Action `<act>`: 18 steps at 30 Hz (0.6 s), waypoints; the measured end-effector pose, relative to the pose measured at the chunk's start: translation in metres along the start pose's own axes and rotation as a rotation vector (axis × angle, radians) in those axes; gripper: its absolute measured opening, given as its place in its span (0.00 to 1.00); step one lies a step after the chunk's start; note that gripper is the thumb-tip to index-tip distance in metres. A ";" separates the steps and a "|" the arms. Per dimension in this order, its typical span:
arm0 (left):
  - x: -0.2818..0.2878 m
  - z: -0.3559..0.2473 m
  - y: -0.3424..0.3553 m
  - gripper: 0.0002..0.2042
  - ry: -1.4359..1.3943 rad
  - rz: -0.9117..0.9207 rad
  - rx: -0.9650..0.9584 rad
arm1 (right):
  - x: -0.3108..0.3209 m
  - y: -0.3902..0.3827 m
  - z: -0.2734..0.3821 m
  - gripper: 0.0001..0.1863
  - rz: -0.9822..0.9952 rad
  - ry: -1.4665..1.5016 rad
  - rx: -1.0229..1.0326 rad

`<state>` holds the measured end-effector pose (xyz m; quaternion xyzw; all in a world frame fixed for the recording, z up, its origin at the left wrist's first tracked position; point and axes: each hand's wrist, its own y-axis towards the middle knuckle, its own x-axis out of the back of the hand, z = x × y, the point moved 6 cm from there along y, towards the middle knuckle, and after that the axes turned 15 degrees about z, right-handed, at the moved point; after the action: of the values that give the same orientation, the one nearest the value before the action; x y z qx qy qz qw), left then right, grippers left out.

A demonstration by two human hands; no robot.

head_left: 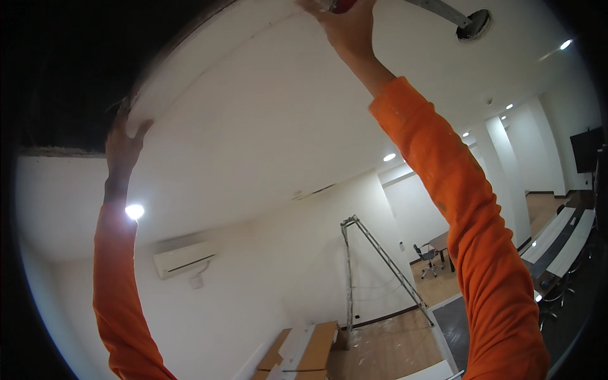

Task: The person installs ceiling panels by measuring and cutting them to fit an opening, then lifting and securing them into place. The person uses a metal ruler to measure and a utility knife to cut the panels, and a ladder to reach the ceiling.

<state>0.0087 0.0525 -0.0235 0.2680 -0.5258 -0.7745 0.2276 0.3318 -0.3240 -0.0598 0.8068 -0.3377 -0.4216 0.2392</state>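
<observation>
Both my arms, in orange sleeves, reach up to a white ceiling (253, 120). My left hand (125, 144) grips the ceiling edge (136, 104) beside a large dark opening (63, 82). Its thumb lies on the pale underside, and the fingers go up along the edge, partly lost in the dark. Higher up, my right hand (351, 28) is closed around a red object (344, 5) cut off by the top of the picture, so its kind does not show. To the right of that hand, a grey metal strip (440, 11) runs to a round hole (475, 26) in the ceiling.
An A-shaped ladder (380, 266) stands by the far wall. Below are cardboard boxes (316, 348). An air conditioner (183, 258) hangs on the left wall. On the right are an office chair (427, 258), a long table (557, 240) and a dark screen (586, 151).
</observation>
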 end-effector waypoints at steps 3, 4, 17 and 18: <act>-0.005 0.004 0.000 0.37 0.018 -0.042 0.011 | 0.025 -0.002 -0.020 0.39 0.086 0.133 -0.081; -0.004 0.002 -0.001 0.37 0.040 -0.077 -0.008 | 0.040 -0.004 -0.007 0.34 0.120 -0.306 0.112; 0.002 0.003 -0.013 0.39 -0.123 -0.213 0.078 | 0.041 -0.008 0.148 0.14 0.775 -0.674 0.505; 0.003 0.004 -0.012 0.39 -0.127 -0.215 0.094 | 0.032 -0.006 0.167 0.14 0.807 -0.684 0.610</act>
<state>0.0034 0.0576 -0.0346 0.2837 -0.5432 -0.7843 0.0968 0.2068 -0.3606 -0.1687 0.4661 -0.7801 -0.4171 0.0163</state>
